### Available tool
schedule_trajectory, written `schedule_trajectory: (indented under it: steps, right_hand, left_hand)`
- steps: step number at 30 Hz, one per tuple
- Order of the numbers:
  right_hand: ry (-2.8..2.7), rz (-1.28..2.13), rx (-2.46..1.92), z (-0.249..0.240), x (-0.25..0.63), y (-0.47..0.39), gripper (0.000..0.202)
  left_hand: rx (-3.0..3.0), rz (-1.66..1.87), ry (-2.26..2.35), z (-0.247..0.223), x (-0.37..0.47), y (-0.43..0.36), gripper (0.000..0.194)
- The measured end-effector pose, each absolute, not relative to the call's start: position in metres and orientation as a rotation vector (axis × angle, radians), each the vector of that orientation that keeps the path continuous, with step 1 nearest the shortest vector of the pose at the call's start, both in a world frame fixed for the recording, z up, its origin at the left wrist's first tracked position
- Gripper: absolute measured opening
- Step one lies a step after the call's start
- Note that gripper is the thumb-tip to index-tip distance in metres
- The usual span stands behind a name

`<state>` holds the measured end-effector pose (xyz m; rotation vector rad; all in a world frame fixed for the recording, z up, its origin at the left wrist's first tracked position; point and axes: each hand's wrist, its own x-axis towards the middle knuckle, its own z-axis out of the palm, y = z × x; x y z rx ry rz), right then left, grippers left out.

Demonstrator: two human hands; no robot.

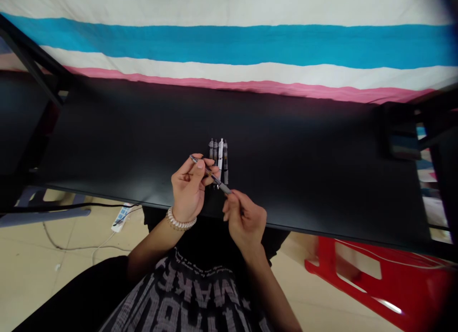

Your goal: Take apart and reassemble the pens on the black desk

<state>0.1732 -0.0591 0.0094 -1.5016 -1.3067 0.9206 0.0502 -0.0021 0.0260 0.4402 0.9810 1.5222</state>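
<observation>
A slim grey, see-through pen [219, 182] slants between my two hands above the front part of the black table [304, 155]. My left hand [190, 186] pinches its upper left part between thumb and fingers. The fingers of my right hand [245, 216] close on its lower right end. Just beyond my hands several pens lie side by side on the table, among them a white pen [221, 155] and a dark see-through pen [225, 161]. My left fingers partly cover the lower ends of this row.
A striped cloth [229, 43] hangs along the table's far edge. At the right end stands a dark box-like object [402, 131]. Below the front edge are a red plastic stool [393, 286] on the right and a power strip [121, 218] with cables on the left.
</observation>
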Motion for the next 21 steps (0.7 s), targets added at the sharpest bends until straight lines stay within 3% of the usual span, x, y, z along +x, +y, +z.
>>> schedule_trajectory:
  steps: [4, 6, 10, 21]
  right_hand:
    - [-1.188, 1.173, -1.459, 0.012, 0.164, -0.065, 0.059]
    - [-1.175, 1.197, -1.418, 0.008, 0.159, -0.069, 0.054]
    - [-1.168, 0.967, -1.388, -0.003, 0.155, -0.075, 0.024]
    - [-1.354, 0.943, -1.421, 0.0, 0.164, -0.069, 0.02]
  left_hand:
    - [0.488, 1.43, 0.847, 0.03, 0.047, -0.003, 0.021]
    - [0.484, 1.427, 0.828, 0.032, 0.046, -0.003, 0.019]
    - [0.463, 1.487, 0.902, 0.033, 0.047, -0.003, 0.021]
    - [0.456, 1.497, 0.939, 0.026, 0.05, -0.005, 0.023]
